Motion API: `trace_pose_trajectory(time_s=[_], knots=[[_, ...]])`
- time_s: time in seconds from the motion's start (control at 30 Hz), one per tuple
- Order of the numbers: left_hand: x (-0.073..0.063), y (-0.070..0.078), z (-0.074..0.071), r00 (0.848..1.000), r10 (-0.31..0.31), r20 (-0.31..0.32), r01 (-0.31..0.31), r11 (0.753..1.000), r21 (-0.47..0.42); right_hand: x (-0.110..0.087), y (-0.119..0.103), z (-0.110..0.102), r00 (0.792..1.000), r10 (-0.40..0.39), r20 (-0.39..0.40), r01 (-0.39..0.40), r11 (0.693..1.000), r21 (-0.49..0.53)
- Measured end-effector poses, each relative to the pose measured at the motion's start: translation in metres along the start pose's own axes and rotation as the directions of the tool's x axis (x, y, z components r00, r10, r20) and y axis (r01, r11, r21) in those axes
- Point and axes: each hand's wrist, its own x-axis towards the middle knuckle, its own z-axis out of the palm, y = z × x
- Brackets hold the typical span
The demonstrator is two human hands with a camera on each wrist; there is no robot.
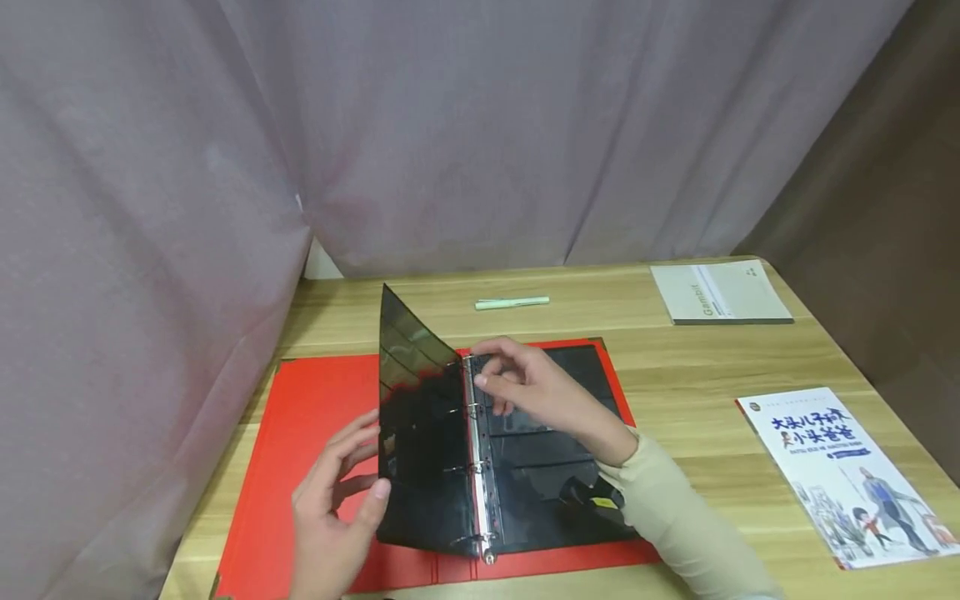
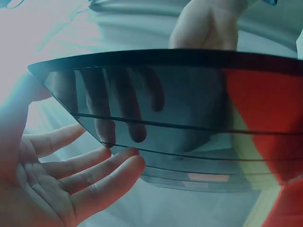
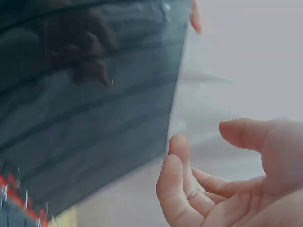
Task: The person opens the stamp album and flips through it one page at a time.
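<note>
A red ring binder (image 1: pixel 315 450) lies spread on the table. One black pocket page (image 1: pixel 420 467) stands raised from the metal rings (image 1: pixel 480 467); more black pages (image 1: pixel 547 467) lie flat on the right side. My left hand (image 1: pixel 337 500) is at the raised page's outer edge, thumb near the edge and fingers behind. In the left wrist view, the fingers (image 2: pixel 94 175) are extended against the page's outer face, which mirrors them. Over the upper rings is my right hand (image 1: pixel 532 383), fingers loosely bent. The right wrist view shows its thumb (image 3: pixel 244 132) apart from the fingers, nothing between.
A pale green pen (image 1: pixel 512 303) lies behind the binder. At the back right is a grey notebook (image 1: pixel 720 292), and nearer on the right a white picture book (image 1: pixel 847 475). A grey curtain (image 1: pixel 480 142) hangs along the table's (image 1: pixel 600 308) far edge.
</note>
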Motion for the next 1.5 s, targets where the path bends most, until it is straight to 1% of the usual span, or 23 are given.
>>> trace_pose_trajectory(time_s=[0.07, 0.2, 0.27, 0.33, 0.4, 0.43, 0.47, 0.53, 0.57, 0.63, 0.7, 0.77, 0.83, 0.9, 0.97, 1.03, 1.07, 1.13, 1.27, 1.33, 1.4, 1.43, 1.5], knots=[[-0.003, -0.003, -0.005, 1.000, -0.011, -0.021, 0.011, 1.000, -0.002, -0.002, 0.005, -0.011, 0.999, 0.025, -0.030, -0.026, 0.999, -0.035], [-0.008, -0.011, -0.012, 0.998, 0.015, -0.065, -0.017, 0.999, -0.029, -0.004, 0.021, -0.032, 0.993, 0.079, -0.087, -0.085, 0.994, -0.074], [-0.011, -0.016, -0.016, 0.996, 0.031, -0.080, -0.035, 0.998, -0.043, -0.005, 0.033, -0.043, 0.990, 0.100, -0.101, -0.108, 0.992, -0.068], [-0.014, -0.020, -0.019, 0.996, 0.023, -0.085, -0.029, 0.997, -0.065, -0.007, 0.047, -0.055, 0.989, 0.109, -0.103, -0.117, 0.990, -0.076], [-0.018, -0.022, -0.022, 0.996, 0.009, -0.086, -0.018, 0.995, -0.098, -0.010, 0.061, -0.067, 0.989, 0.115, -0.096, -0.125, 0.986, -0.107], [-0.019, -0.022, -0.024, 0.996, -0.002, -0.085, -0.007, 0.994, -0.105, -0.011, 0.068, -0.073, 0.989, 0.120, -0.091, -0.131, 0.982, -0.137], [-0.021, -0.022, -0.026, 0.996, -0.014, -0.085, 0.006, 0.996, -0.093, -0.013, 0.074, -0.079, 0.989, 0.122, -0.085, -0.136, 0.975, -0.177], [-0.023, -0.021, -0.029, 0.993, -0.069, -0.092, 0.064, 0.996, -0.059, -0.015, 0.085, -0.089, 0.988, 0.134, -0.075, -0.149, 0.955, -0.256], [-0.024, -0.021, -0.030, 0.991, -0.096, -0.097, 0.095, 0.995, -0.014, -0.016, 0.089, -0.093, 0.988, 0.138, -0.073, -0.153, 0.945, -0.289], [-0.026, -0.019, -0.032, 0.980, -0.161, -0.115, 0.169, 0.983, 0.067, -0.018, 0.097, -0.100, 0.986, 0.149, -0.080, -0.168, 0.924, -0.344], [-0.027, -0.019, -0.035, 0.967, -0.221, -0.128, 0.235, 0.967, 0.103, -0.019, 0.104, -0.104, 0.983, 0.153, -0.098, -0.179, 0.908, -0.380], [-0.029, -0.021, -0.037, 0.960, -0.242, -0.138, 0.260, 0.958, 0.125, -0.019, 0.109, -0.106, 0.982, 0.150, -0.115, -0.185, 0.895, -0.405], [-0.032, -0.025, -0.039, 0.959, -0.245, -0.145, 0.266, 0.953, 0.146, -0.018, 0.115, -0.107, 0.980, 0.154, -0.124, -0.193, 0.883, -0.429], [-0.034, -0.029, -0.042, 0.960, -0.241, -0.141, 0.263, 0.950, 0.168, -0.017, 0.120, -0.108, 0.979, 0.167, -0.120, -0.203, 0.868, -0.453], [-0.035, -0.033, -0.044, 0.954, -0.261, -0.146, 0.286, 0.937, 0.200, -0.017, 0.124, -0.109, 0.979, 0.178, -0.104, -0.206, 0.850, -0.484], [-0.037, -0.035, -0.046, 0.941, -0.305, -0.148, 0.332, 0.918, 0.218, -0.017, 0.126, -0.109, 0.977, 0.192, -0.094, -0.212, 0.833, -0.510], [-0.038, -0.036, -0.046, 0.930, -0.337, -0.147, 0.364, 0.900, 0.239, -0.017, 0.128, -0.109, 0.976, 0.198, -0.093, -0.217, 0.825, -0.523], [-0.039, -0.038, -0.048, 0.901, -0.408, -0.146, 0.433, 0.858, 0.277, -0.018, 0.130, -0.108, 0.974, 0.206, -0.094, -0.224, 0.810, -0.543], [-0.043, -0.045, -0.052, 0.851, -0.515, -0.104, 0.519, 0.792, 0.322, -0.019, 0.135, -0.108, 0.969, 0.226, -0.097, -0.241, 0.800, -0.550], [-0.043, -0.049, -0.053, 0.835, -0.544, -0.084, 0.539, 0.777, 0.325, -0.018, 0.138, -0.108, 0.968, 0.234, -0.096, -0.247, 0.797, -0.551], [-0.044, -0.052, -0.055, 0.817, -0.573, -0.068, 0.557, 0.753, 0.350, -0.017, 0.140, -0.108, 0.964, 0.246, -0.096, -0.257, 0.794, -0.551], [-0.045, -0.054, -0.055, 0.812, -0.581, -0.063, 0.560, 0.743, 0.366, -0.017, 0.141, -0.108, 0.962, 0.253, -0.097, -0.264, 0.791, -0.551], [-0.045, -0.057, -0.056, 0.807, -0.587, -0.059, 0.558, 0.727, 0.401, -0.016, 0.143, -0.108, 0.960, 0.262, -0.099, -0.272, 0.786, -0.555]])
